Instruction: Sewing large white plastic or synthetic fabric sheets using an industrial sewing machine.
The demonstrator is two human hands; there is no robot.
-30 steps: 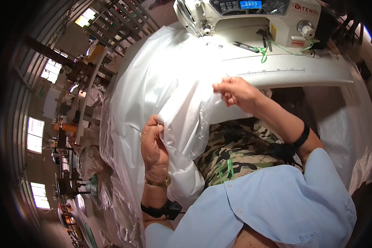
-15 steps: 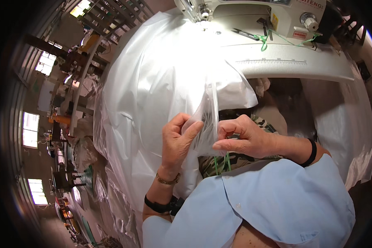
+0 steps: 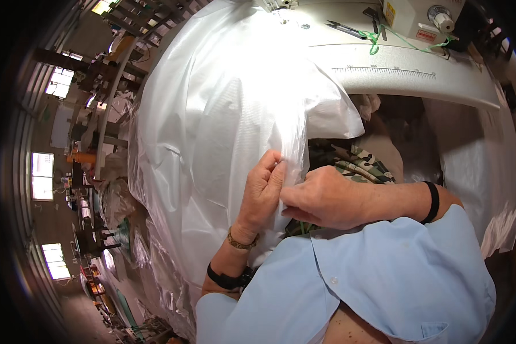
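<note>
A large sheet of white woven plastic fabric (image 3: 206, 132) spreads from under the sewing machine (image 3: 424, 17) down toward my lap. Clear film (image 3: 295, 135) runs along its right edge. My left hand (image 3: 262, 192) pinches this edge between thumb and fingers. Close against it, my right hand (image 3: 321, 198) is closed, its fingertips at the same edge; its curled fingers partly hide what they grip. Bright lamp light washes out the fabric near the needle area.
A ruler scale (image 3: 384, 70) marks the table's front edge. Tweezers (image 3: 347, 28) and green string (image 3: 374, 41) lie beside the machine. More white sheeting (image 3: 476, 166) hangs at the right. Racks and clutter (image 3: 92, 86) fill the left side, where plastic film also hangs.
My right hand has moved left and turned over, meeting my left hand. The film edge between them, loose before, now lies against the white fabric. The view has shifted slightly.
</note>
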